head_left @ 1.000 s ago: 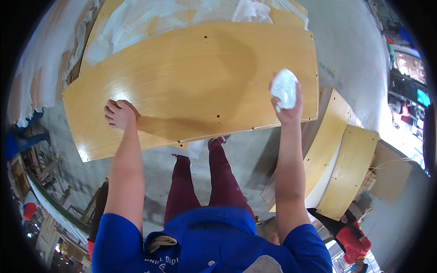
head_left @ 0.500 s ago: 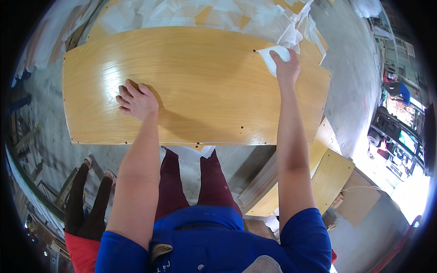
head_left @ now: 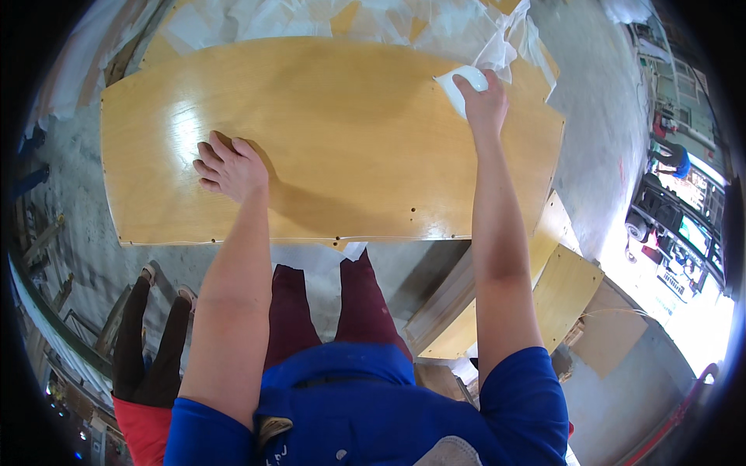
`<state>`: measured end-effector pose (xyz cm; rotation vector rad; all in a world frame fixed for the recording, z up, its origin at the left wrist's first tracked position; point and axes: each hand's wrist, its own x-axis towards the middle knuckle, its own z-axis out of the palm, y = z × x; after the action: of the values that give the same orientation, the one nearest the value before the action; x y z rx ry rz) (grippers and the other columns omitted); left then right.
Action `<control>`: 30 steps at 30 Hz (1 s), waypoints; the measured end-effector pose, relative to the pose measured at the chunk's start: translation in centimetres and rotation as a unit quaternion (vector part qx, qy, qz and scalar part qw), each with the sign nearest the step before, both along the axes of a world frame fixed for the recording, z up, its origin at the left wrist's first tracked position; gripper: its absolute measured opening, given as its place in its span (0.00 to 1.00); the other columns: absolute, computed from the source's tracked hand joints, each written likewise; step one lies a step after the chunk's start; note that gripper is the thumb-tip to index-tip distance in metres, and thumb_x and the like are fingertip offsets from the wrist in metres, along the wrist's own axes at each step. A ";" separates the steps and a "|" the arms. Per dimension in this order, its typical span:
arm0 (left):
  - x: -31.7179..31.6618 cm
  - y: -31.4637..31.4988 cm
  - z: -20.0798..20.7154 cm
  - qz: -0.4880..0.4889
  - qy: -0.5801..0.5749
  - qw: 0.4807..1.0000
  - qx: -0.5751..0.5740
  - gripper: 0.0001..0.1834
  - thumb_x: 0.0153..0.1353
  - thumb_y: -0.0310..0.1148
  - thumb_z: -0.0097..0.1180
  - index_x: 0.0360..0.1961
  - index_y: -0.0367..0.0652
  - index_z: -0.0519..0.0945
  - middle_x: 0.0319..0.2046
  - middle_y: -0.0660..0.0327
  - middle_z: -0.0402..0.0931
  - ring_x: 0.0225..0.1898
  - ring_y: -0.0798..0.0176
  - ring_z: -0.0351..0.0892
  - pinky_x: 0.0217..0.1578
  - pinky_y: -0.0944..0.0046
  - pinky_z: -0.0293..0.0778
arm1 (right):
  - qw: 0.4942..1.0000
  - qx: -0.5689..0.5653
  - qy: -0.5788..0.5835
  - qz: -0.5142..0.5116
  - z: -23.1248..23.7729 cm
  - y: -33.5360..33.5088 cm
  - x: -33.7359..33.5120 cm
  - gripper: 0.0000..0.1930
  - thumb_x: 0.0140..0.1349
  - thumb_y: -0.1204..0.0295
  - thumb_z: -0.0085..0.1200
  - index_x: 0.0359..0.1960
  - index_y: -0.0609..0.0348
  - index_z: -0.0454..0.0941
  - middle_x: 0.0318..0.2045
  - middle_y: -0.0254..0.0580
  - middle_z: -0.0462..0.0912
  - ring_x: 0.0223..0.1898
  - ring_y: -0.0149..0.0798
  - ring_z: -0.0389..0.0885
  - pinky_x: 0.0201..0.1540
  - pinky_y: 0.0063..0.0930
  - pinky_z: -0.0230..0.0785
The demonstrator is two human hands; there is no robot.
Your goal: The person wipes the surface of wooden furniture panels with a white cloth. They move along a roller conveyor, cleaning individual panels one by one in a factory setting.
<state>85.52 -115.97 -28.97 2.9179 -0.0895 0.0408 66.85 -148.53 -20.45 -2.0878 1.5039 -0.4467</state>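
Note:
A large, glossy wood-grain panel (head_left: pixel 350 155) with a curved far edge lies flat before me. My left hand (head_left: pixel 233 169) rests on its left half, fingers spread and holding nothing. Near the far right corner, my right hand (head_left: pixel 483 105) grips a thin white pad (head_left: pixel 452 87) between thumb and fingers. The pad lies against the panel, one pointed corner toward the left; its exact kind is unclear. Small dark holes (head_left: pixel 413 210) dot the panel near its front edge and along its rim.
White translucent wrapping sheets (head_left: pixel 295 19) cover more boards beyond the panel. Wooden boards (head_left: pixel 567 291) stand at the near right. At the left, a person in dark trousers (head_left: pixel 132 334) and a red top is close by. A vehicle (head_left: pixel 660 213) stands far right.
My right hand and the white pad have shifted slightly away and left across the panel. My left hand has stayed nearly in place, and the whole view has tilted a little.

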 end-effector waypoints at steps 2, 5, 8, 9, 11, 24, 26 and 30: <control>0.0 0.1 -0.2 0.002 -0.004 1.000 -0.003 0.29 0.65 0.50 0.33 0.66 0.56 0.57 0.69 0.55 0.49 0.69 0.43 0.41 0.65 0.38 0.37 | 1.000 -0.001 0.006 0.002 0.1 0.2 -0.2 0.26 0.45 0.58 0.67 0.44 0.60 0.77 0.42 0.44 0.80 0.45 0.46 0.77 0.46 0.38 0.70; 0.1 0.3 -0.4 0.002 -0.015 1.000 0.007 0.29 0.65 0.52 0.32 0.66 0.57 0.58 0.69 0.57 0.49 0.69 0.45 0.41 0.65 0.39 0.38 | 1.000 0.006 0.007 0.000 0.4 1.2 -1.0 0.25 0.45 0.58 0.66 0.43 0.60 0.78 0.42 0.44 0.80 0.44 0.46 0.77 0.46 0.38 0.70; 0.2 0.6 -0.6 -0.001 -0.022 1.000 0.008 0.28 0.65 0.52 0.32 0.65 0.57 0.59 0.68 0.57 0.49 0.69 0.45 0.41 0.64 0.38 0.38 | 0.999 0.030 0.011 -0.001 0.7 2.8 -2.1 0.24 0.45 0.58 0.67 0.41 0.59 0.78 0.41 0.44 0.80 0.43 0.45 0.78 0.45 0.38 0.70; 0.2 0.6 -0.7 -0.002 -0.027 1.000 0.003 0.28 0.65 0.52 0.32 0.65 0.57 0.59 0.68 0.57 0.49 0.69 0.45 0.41 0.64 0.38 0.38 | 0.999 0.037 0.010 -0.004 0.9 3.3 -2.5 0.23 0.45 0.59 0.67 0.41 0.59 0.78 0.40 0.44 0.80 0.43 0.45 0.78 0.44 0.38 0.71; 0.0 0.5 -0.5 -0.006 -0.023 1.000 -0.005 0.28 0.65 0.50 0.32 0.64 0.56 0.59 0.68 0.56 0.49 0.69 0.43 0.41 0.64 0.38 0.38 | 0.999 0.051 0.009 -0.012 1.0 4.5 -3.6 0.22 0.45 0.60 0.67 0.39 0.58 0.79 0.39 0.43 0.80 0.41 0.44 0.78 0.43 0.37 0.71; 0.5 1.0 -1.4 -0.015 -0.053 0.998 0.021 0.27 0.63 0.50 0.34 0.63 0.56 0.61 0.66 0.57 0.52 0.65 0.46 0.47 0.60 0.41 0.45 | 0.994 0.110 0.005 -0.019 2.3 13.9 -11.2 0.18 0.46 0.65 0.67 0.36 0.60 0.78 0.36 0.42 0.79 0.37 0.42 0.79 0.39 0.34 0.71; 0.4 0.8 -1.2 -0.019 -0.048 0.999 0.014 0.26 0.63 0.48 0.34 0.62 0.56 0.61 0.66 0.56 0.52 0.65 0.46 0.47 0.60 0.40 0.44 | 0.993 0.116 0.023 -0.025 2.0 15.3 -12.8 0.17 0.46 0.66 0.67 0.36 0.60 0.78 0.36 0.42 0.79 0.37 0.41 0.79 0.38 0.33 0.72; 0.2 0.7 -1.1 -0.027 -0.048 0.998 0.006 0.24 0.64 0.46 0.34 0.60 0.55 0.62 0.65 0.55 0.52 0.64 0.46 0.47 0.60 0.39 0.44 | 0.994 0.106 -0.011 -0.011 1.3 17.2 -14.7 0.17 0.46 0.66 0.67 0.35 0.60 0.78 0.35 0.41 0.79 0.34 0.41 0.79 0.36 0.33 0.72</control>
<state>85.77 -115.24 -30.03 2.9236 -0.1835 0.1735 52.12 -131.29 -19.11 -1.8982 1.4936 -0.3038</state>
